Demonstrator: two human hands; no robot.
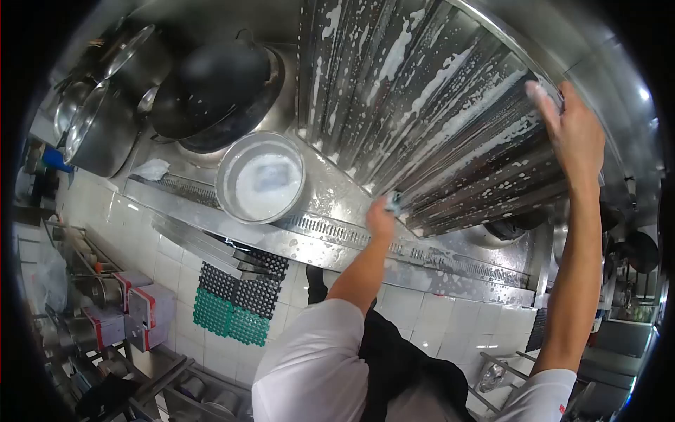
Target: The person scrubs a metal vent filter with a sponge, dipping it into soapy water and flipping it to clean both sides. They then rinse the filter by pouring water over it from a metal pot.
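Note:
A large ridged metal panel (415, 105), streaked with white suds, stands tilted on the steel counter. Its lower edge rests close to the slotted drain. At that lower edge, my left hand (382, 216) is closed around a small greyish-green scouring pad (395, 202), pressed to the ridges. My right hand (580, 133) grips the panel's upper right edge, thumb on the front; the other fingers are partly hidden behind it. Left of the panel, a round metal basin (223, 184) holds foamy water with a pale, blurry block in it.
A big black wok (211, 91) sits on the range behind the basin. Steel pots (105, 133) crowd the far left. A crumpled white cloth (151, 169) lies by the slotted drain (330, 231). Below are floor mats (232, 313), a rack and red-and-white boxes (151, 316).

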